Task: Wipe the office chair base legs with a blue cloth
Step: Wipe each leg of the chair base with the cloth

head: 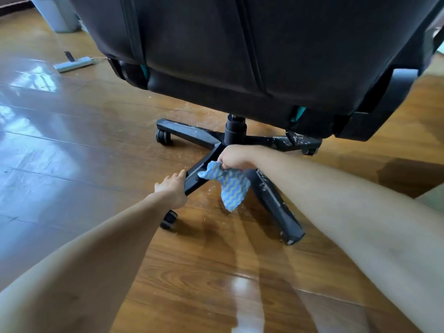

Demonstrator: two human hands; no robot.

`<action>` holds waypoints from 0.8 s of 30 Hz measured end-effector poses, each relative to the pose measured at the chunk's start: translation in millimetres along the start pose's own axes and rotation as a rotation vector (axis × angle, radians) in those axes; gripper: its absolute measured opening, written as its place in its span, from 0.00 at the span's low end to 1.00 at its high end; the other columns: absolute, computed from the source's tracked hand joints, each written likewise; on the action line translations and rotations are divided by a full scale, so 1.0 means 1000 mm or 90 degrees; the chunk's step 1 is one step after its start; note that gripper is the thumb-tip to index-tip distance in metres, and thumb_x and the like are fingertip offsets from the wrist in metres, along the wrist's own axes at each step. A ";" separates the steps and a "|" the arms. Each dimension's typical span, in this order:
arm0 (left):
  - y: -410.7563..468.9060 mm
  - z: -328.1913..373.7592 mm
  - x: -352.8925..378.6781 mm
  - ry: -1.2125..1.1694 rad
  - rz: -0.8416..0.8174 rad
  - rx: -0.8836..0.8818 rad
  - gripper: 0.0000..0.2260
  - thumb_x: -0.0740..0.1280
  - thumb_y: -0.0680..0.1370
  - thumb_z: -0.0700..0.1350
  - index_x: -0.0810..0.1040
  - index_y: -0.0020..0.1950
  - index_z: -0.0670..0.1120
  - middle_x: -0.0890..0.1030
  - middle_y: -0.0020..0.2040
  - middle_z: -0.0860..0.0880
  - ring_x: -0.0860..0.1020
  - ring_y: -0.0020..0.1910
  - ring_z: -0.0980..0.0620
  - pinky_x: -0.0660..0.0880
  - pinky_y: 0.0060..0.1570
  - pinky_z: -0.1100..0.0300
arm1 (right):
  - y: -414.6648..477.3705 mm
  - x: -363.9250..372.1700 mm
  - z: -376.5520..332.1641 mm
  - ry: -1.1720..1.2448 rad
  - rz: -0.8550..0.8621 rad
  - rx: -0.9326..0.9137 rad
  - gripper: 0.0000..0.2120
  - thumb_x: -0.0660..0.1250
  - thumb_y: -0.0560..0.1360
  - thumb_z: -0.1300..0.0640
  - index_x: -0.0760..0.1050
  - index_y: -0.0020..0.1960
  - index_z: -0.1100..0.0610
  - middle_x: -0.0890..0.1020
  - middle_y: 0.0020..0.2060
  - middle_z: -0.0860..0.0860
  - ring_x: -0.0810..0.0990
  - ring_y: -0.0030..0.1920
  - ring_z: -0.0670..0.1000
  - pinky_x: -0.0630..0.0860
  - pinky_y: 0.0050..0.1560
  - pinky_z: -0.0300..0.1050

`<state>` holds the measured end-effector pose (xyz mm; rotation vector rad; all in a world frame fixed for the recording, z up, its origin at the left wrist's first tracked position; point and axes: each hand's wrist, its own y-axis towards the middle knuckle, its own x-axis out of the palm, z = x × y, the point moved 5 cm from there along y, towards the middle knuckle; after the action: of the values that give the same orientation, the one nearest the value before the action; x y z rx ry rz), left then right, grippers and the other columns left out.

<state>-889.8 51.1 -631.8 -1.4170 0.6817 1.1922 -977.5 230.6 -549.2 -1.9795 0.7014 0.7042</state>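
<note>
Now mid-wipe: R hand (pixel 234 157) grips cloth (pixel 230 186) near hub (pixel 235 133), on 7 o'clock leg (pixel 201 168). L hand (pixel 171 188), fingers straight, braces leg tip. Next, prob: drag cloth outward, then speckled 5 o'clock leg (pixel 276 200).

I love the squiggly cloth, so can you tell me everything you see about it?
The thin, soft blue cloth with pale wavy stripes is bunched at the top, where the right hand grips it. One crumpled end lies on a black plastic chair leg; the longer end hangs down between two legs towards the shiny wooden floor. Whether its tip touches the floor cannot be told.
</note>
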 end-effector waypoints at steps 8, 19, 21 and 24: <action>-0.001 -0.012 -0.026 0.242 0.144 -0.117 0.25 0.66 0.82 0.44 0.66 0.79 0.47 0.70 0.73 0.44 0.66 0.74 0.42 0.68 0.67 0.47 | -0.005 -0.014 -0.004 0.038 -0.136 0.065 0.06 0.57 0.86 0.66 0.72 0.58 0.64 0.76 0.44 0.54 0.77 0.43 0.53 0.76 0.42 0.46; -0.017 0.051 0.007 0.054 0.236 -0.007 0.37 0.67 0.80 0.49 0.53 0.86 0.46 0.64 0.78 0.40 0.64 0.76 0.39 0.68 0.71 0.45 | -0.006 -0.025 0.008 0.114 -0.056 0.073 0.10 0.58 0.84 0.67 0.75 0.61 0.66 0.78 0.55 0.61 0.78 0.56 0.59 0.77 0.62 0.56; -0.014 0.052 0.003 0.016 0.256 -0.052 0.41 0.69 0.80 0.48 0.50 0.86 0.48 0.58 0.82 0.39 0.60 0.80 0.38 0.66 0.73 0.43 | -0.004 -0.045 0.012 0.102 0.098 0.045 0.08 0.60 0.83 0.64 0.77 0.57 0.62 0.77 0.51 0.58 0.75 0.53 0.55 0.76 0.57 0.44; -0.017 0.045 0.008 -0.040 0.236 -0.144 0.43 0.69 0.79 0.47 0.46 0.87 0.51 0.51 0.84 0.39 0.53 0.83 0.37 0.64 0.74 0.42 | -0.001 -0.068 0.028 0.168 0.270 0.017 0.14 0.54 0.84 0.60 0.75 0.62 0.63 0.77 0.60 0.59 0.71 0.62 0.53 0.70 0.58 0.36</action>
<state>-884.8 99.7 -627.7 -1.4700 0.8083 1.6392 -1028.1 269.2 -512.7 -1.9366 1.3079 0.6780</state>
